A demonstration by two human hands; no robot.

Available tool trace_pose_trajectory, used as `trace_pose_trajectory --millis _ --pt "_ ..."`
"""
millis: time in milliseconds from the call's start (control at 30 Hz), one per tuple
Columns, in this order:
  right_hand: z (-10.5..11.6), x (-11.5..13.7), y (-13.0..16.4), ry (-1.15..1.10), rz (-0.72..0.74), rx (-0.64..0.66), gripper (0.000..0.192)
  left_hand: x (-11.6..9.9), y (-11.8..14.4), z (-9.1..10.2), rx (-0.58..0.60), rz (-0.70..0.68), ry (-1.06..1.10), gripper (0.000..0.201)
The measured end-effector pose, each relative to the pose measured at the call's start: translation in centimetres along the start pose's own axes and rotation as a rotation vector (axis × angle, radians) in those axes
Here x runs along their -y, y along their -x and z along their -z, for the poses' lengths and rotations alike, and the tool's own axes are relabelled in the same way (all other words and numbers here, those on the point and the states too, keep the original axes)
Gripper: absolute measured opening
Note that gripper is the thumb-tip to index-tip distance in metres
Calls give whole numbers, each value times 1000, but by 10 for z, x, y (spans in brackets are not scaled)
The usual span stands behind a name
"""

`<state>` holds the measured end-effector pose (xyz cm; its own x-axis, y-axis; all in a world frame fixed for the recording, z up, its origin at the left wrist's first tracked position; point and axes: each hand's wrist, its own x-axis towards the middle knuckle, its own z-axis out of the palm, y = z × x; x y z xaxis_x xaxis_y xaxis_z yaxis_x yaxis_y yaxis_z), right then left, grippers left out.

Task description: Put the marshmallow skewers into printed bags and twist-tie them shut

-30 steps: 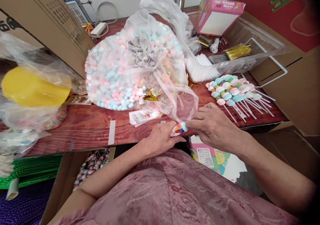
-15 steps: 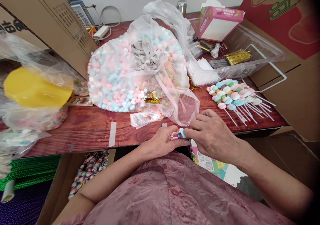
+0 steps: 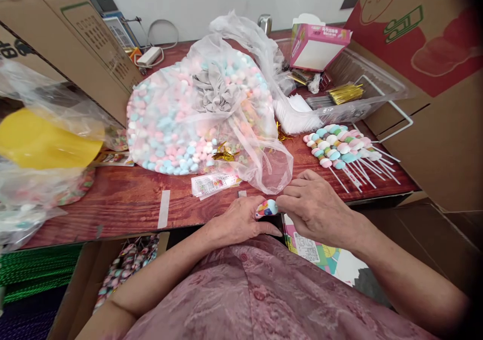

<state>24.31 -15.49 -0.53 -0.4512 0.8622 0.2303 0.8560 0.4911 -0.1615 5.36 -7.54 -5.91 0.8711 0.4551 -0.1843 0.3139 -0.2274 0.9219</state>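
Observation:
My left hand (image 3: 237,220) and my right hand (image 3: 315,206) meet at the near edge of the red wooden table (image 3: 132,199). Between their fingertips they pinch a small colourful sweet in a printed wrapper (image 3: 266,208). Just beyond the hands lies the open mouth of a big clear plastic bag (image 3: 204,113) filled with pink, blue and white marshmallow pieces. A flat stack of small printed wrappers (image 3: 213,183) lies on the table in front of my left hand.
Several finished marshmallow skewers (image 3: 341,146) lie at the right. Behind them stand a clear tray with gold twist ties (image 3: 345,92) and a pink box (image 3: 317,40). Cardboard boxes (image 3: 426,103) flank both sides; a yellow object in plastic (image 3: 45,141) sits left.
Both hands stay together on the wrapped sweet and have turned it slightly. The view has tilted up a little, so everything sits lower in the picture.

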Motion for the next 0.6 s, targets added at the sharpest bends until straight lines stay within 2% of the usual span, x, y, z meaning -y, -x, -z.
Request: trace_pose_trajectory --millis 133,267,467,600 --pt "-5 6 3 21 83 -173 21 5 -4 6 209 7 169 31" --pt "-4 7 7 10 121 -236 25 4 -8 16 380 32 352 41" --pt "-2 6 13 -20 201 -233 23 2 -12 17 465 111 347 46" --pt "-8 11 17 -15 220 -169 23 4 -14 6 467 101 330 33"
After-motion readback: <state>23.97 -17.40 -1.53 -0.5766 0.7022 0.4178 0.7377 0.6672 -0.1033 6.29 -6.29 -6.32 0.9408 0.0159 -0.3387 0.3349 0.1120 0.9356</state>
